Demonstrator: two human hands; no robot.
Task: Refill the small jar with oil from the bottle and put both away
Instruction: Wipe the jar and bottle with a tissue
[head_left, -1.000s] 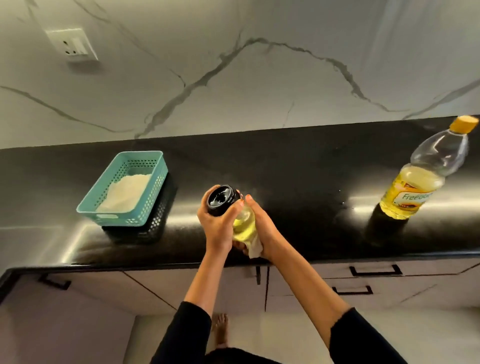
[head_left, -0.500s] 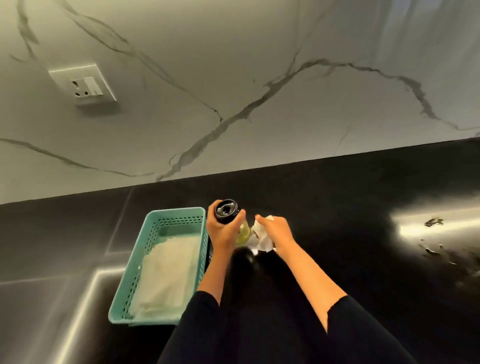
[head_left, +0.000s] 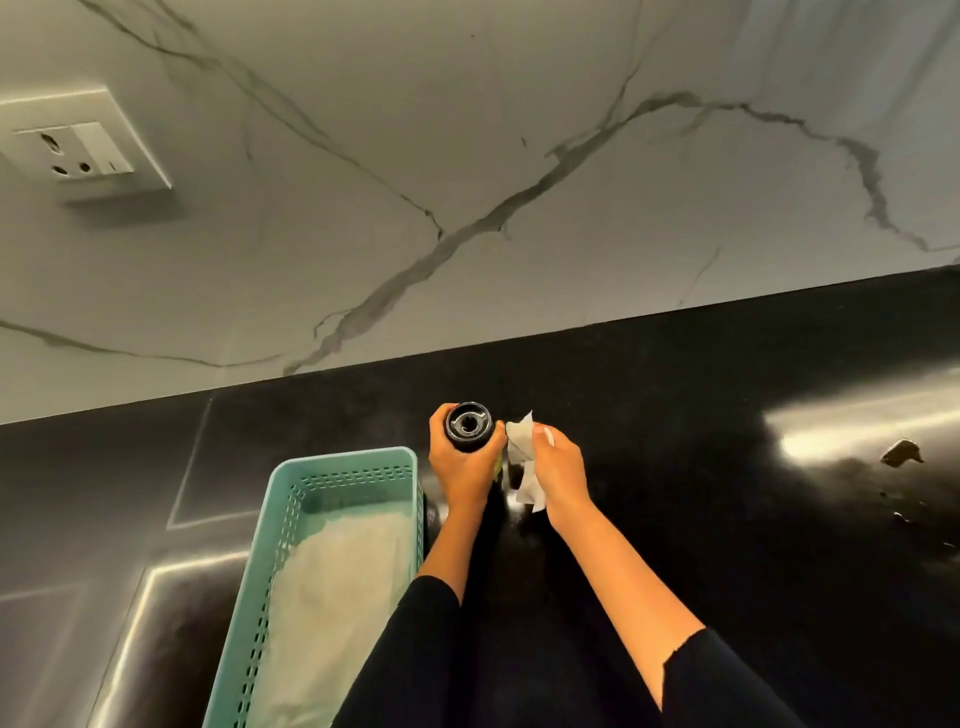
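My left hand (head_left: 465, 467) grips the small jar (head_left: 469, 425) by its black lid; only a sliver of the jar's yellowish body shows below my fingers. My right hand (head_left: 558, 470) pinches a crumpled white tissue (head_left: 522, 462) just right of the jar, close beside it. Both hands are over the black countertop (head_left: 701, 519), right of the teal basket (head_left: 291, 519). The oil bottle is out of view.
The teal basket holds a white cloth (head_left: 337, 597) and lies at the lower left. A white marble wall (head_left: 467, 182) with a socket plate (head_left: 67, 150) rises behind the counter. A small spill or smudge (head_left: 901, 453) shows on the counter at the right.
The view has swung left and closer, so the oil bottle has left the frame. My right hand has come off the jar's body and now holds the tissue beside it. The jar sits nearer the basket.
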